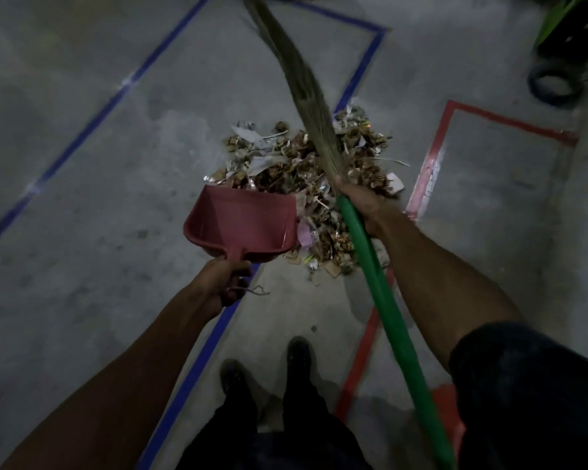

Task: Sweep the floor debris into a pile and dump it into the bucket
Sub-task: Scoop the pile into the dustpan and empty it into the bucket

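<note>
A pile of debris of paper scraps, dry leaves and chips lies on the grey concrete floor. My left hand grips the handle of a red dustpan, whose open mouth touches the pile's near left edge. My right hand grips a broom where its green handle meets the straw bristles. The bristles stretch up and away above the pile. No bucket is in view.
Blue tape lines and red tape lines mark the floor. A dark ring-shaped object and a black and green thing sit at the top right. My feet stand just behind the pile.
</note>
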{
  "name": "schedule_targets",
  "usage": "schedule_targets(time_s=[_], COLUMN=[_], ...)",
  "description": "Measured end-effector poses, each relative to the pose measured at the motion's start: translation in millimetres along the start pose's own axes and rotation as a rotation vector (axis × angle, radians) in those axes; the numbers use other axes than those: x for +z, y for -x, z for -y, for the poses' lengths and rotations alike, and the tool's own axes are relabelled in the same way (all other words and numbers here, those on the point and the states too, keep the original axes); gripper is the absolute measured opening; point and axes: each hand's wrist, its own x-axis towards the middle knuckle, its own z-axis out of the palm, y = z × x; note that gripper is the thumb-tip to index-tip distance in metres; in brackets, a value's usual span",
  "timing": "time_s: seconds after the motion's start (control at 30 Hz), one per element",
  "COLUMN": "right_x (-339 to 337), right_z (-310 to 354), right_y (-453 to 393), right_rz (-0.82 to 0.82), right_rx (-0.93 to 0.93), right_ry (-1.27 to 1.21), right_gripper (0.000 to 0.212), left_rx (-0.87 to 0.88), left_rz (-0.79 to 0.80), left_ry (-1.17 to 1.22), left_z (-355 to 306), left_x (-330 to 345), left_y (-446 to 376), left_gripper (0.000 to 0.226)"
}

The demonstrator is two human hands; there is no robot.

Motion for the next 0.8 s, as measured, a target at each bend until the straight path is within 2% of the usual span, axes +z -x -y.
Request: schedule_targets(time_s=[0.1, 0.17, 0.3, 0.33, 0.4, 0.43, 0.67, 0.8], right_x=[8, 13, 29, 36, 46, 49, 77, 100], right_z=[-39, -73, -124, -129, -138, -143, -147, -138], right_y=[34, 50, 65, 70, 77, 76, 46, 14], right_rz=[-0.001, -0.008, -0.073, -0.060, -0.050, -0.054, -0.174, -0.203], right_rx=[-0.008, -0.032, -0.054, -0.011, 0.092, 0.121, 0.146, 0.130], right_ry=[0.121, 0.185, 0.289, 0.288, 0.274, 0.279, 0.420, 0.441], right_gripper=[0.037, 0.040, 0.086, 0.078, 0.040, 0.031, 0.040, 0.040], left_rx=[-0.030, -0.041, -0.047, -0.051, -0.068, -0.077, -0.077, -0.122], left_rz=[-0.055, -0.109, -0.185, -0.189, -0.191, -0.190, -0.137, -0.098], left_ry=[-0.014, -0.012, -0.119, -0.154, -0.217, -0.257, -0.486, -0.589], left_z=[11, 20, 34, 36, 38, 38, 26, 18], left_x=[-10, -19, -36, -40, -51, -57, -97, -121], left_y=[6, 9, 8, 6, 0, -4, -47, -89], left_gripper=[0.014, 0.013, 0.009, 0.011, 0.015, 0.017, 0.024, 0.011])
